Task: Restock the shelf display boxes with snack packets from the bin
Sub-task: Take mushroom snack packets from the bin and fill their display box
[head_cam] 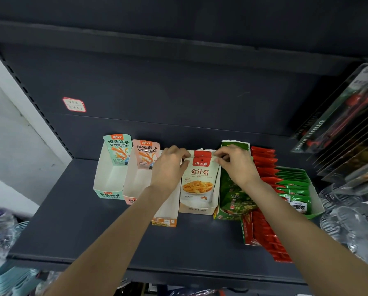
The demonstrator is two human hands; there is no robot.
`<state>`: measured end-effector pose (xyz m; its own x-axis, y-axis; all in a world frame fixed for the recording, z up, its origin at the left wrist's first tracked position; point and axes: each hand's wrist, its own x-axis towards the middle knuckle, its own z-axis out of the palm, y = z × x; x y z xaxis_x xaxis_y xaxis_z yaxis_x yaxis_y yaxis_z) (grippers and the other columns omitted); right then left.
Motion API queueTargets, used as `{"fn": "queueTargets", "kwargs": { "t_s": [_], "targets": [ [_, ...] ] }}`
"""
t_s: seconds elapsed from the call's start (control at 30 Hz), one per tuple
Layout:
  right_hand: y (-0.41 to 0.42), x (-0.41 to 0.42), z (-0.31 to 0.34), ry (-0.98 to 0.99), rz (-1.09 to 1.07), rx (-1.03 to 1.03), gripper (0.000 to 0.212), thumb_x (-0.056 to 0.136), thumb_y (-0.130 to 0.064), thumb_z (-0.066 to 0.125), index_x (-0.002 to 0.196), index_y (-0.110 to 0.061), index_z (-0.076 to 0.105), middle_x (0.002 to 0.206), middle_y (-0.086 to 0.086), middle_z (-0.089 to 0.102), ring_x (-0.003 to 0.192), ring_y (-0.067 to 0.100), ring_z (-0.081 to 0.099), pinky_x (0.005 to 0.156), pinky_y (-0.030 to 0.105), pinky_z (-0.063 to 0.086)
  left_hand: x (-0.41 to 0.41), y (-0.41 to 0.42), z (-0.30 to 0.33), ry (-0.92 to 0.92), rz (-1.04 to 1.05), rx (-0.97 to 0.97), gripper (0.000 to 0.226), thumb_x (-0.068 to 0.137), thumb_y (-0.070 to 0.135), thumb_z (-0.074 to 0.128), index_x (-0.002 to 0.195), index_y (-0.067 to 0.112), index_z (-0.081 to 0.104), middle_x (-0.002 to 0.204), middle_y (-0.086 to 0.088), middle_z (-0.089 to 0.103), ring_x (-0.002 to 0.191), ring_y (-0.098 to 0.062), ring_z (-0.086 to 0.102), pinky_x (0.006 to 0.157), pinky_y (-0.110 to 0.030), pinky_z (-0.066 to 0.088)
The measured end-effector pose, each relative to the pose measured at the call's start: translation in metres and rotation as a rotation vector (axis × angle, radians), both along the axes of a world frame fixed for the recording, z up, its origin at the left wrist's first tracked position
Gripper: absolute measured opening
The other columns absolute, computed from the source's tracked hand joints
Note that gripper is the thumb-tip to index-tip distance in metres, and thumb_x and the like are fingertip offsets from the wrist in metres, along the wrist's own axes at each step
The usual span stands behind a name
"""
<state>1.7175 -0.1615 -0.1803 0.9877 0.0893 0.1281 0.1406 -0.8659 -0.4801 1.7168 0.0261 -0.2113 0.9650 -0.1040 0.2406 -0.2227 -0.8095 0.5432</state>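
Observation:
A white and red mushroom snack packet (198,178) stands upright in a beige display box (197,209) at the middle of the dark shelf (93,231). My left hand (168,167) pinches the packet's top left corner. My right hand (235,163) pinches its top right corner. To the left stand a teal display box (109,184), a pink display box (134,186) and an orange display box (165,218), each showing a bare white inside. The bin is out of view.
Right of the packet sit a green box of green packets (234,201), a row of red packets (264,210) and a green box of packets (296,189). Carded utility knives (345,124) hang at the right. Clear glassware (349,221) stands at the lower right.

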Motion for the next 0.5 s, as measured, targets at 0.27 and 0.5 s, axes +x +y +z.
{"fn": "queueTargets", "kwargs": {
  "t_s": [0.27,0.5],
  "targets": [
    [0.032,-0.044,0.013,-0.083,-0.06,0.174,0.025,0.091,-0.014,0.06,0.115,-0.013,0.063,0.101,-0.002,0.065,0.091,0.008,0.059,0.079,0.017,0.045,-0.029,0.016,0.022,-0.096,-0.024,-0.125,0.02,0.092,0.023,0.057,0.11,0.019,0.063,0.107,0.001,0.062,0.091,-0.012,0.058,0.074,-0.026,0.052],
    [0.056,-0.095,0.007,-0.047,-0.058,0.216,0.027,0.093,-0.013,0.055,0.118,-0.015,0.062,0.106,0.001,0.066,0.089,0.011,0.059,0.08,0.024,0.048,-0.084,0.042,0.038,-0.051,0.031,-0.134,0.024,0.093,0.026,0.055,0.116,0.023,0.058,0.101,0.005,0.065,0.087,-0.011,0.058,0.074,-0.034,0.053]
  ]
}}
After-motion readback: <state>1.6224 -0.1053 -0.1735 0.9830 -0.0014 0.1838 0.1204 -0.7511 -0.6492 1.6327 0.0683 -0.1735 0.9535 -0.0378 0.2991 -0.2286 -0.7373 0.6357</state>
